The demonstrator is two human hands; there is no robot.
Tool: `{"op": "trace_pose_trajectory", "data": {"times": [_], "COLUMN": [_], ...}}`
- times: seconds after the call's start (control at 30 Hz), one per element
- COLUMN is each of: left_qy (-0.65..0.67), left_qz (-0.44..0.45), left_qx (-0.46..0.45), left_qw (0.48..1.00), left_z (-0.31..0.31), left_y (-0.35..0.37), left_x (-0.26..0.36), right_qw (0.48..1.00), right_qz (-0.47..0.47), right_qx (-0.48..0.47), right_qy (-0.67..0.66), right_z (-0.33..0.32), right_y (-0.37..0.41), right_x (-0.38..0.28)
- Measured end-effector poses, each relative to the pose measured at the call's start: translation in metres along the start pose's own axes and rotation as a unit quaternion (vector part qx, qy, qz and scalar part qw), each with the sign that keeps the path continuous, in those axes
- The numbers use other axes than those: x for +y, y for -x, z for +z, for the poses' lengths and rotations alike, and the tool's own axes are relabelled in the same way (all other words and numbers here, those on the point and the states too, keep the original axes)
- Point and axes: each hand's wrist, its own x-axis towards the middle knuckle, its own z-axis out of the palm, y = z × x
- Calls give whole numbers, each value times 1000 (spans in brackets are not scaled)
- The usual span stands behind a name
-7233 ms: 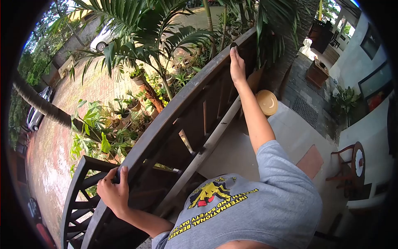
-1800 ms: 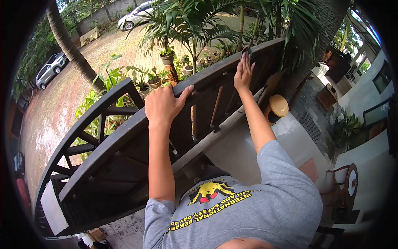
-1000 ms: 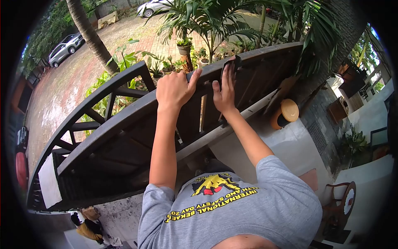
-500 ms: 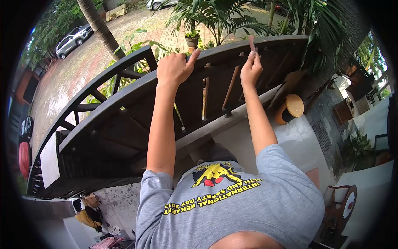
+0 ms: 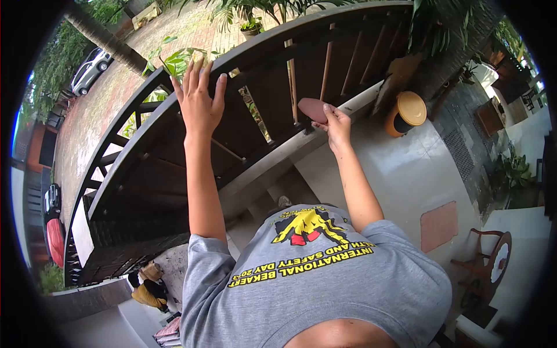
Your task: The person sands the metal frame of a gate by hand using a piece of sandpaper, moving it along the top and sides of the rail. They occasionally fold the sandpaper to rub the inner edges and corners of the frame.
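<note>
**Right hand drops to the foot of the railing, left hand opens**

Head view: Since half a second ago the right hand (image 5: 337, 125) has come down from the top rail to the lower part of the slats, and the left hand (image 5: 200, 100) has let go its grip and spread out. The camera has also tipped further down, so more of the balcony floor (image 5: 394, 174) shows.

The left hand now lies flat on the top of the dark wooden railing (image 5: 139, 152), fingers straight and fanned apart, clasping nothing. The right hand is closed around a reddish-brown pad (image 5: 312, 108), pinched between thumb and fingertips. The pad sits against the base of the slats, just above the pale bottom rail (image 5: 272, 159) and beside a lighter, orange-toned slat (image 5: 326, 64).

The person's grey printed T-shirt (image 5: 325, 290) fills the lower middle of the view. On the floor to the right of the right hand, near the railing's end, stands a round pot with a tan lid (image 5: 407, 111). A wooden chair (image 5: 488, 272) stands at the lower right. Beyond the railing are leafy plants (image 5: 171, 58), a brick-paved drive with a pale car (image 5: 88, 71), and another person (image 5: 146, 285) below at the lower left.
</note>
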Motion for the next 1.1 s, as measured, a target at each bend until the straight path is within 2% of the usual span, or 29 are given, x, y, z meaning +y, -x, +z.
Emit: {"op": "trace_pose_trajectory", "data": {"times": [0.07, 0.1, 0.13, 0.17, 0.2, 0.23, 0.3, 0.4, 0.5, 0.53, 0.63, 0.77, 0.8, 0.83, 0.9, 0.93, 1.03, 1.1], "left_qy": [213, 318, 404, 473, 575, 586, 583, 608, 611, 617, 614, 648, 645, 645, 634, 631, 613, 618], "left_qz": [-42, -81, -243, -332, -419, -472, -546, -594, -624, -659, -665, -677, -700, -714, -737, -742, -761, -759], "left_qx": [58, -13, -218, -314, -332, -368, -358, -268, -208, -175, -172, -122, -100, -88, -63, -43, 2, 1], "left_qw": [975, 944, 855, 753, 619, 547, 484, 454, 440, 393, 390, 327, 291, 257, 224, 223, 211, 204], "left_z": [7, 24, 32, 49, 75, 86, 85, 87, 84, 83, 79, 75, 79, 80, 82, 82, 84, 83], "left_y": [31, 63, 91, 113, 148, 171, 193, 217, 235, 238, 240, 242, 246, 250, 252, 250, 237, 227], "left_x": [50, 66, 87, 109, 125, 137, 165, 191, 192, 190, 183, 185, 184, 182, 173, 170, 158, 147], "right_qw": [999, 999, 999, 998, 997, 996, 993, 985, 979, 978, 968, 969, 968, 970, 957, 911, 836, 842], "right_qz": [24, 34, 43, 57, 73, 90, 118, 162, 181, 180, 200, 177, 152, 82, -56, -80, -283, -294], "right_qx": [-16, -17, -20, -24, -18, -21, -30, -38, -72, -88, -132, -161, -187, -209, -245, -231, -170, -185], "right_qy": [-19, -20, -19, -17, -11, -6, 2, 50, 53, 51, 76, 60, 66, 93, 144, 331, 439, 412], "right_z": [-13, -21, -30, -37, -39, -41, -41, -45, -55, -57, -62, -64, -66, -71, -67, -69, -46, -26], "right_y": [19, 23, 27, 34, 40, 45, 52, 61, 69, 67, 72, 76, 75, 70, 67, 66, 66, 60], "right_x": [-5, -2, 3, 7, 10, 13, 18, 25, 36, 38, 36, 32, 34, 47, 59, 51, 57, 57]}}
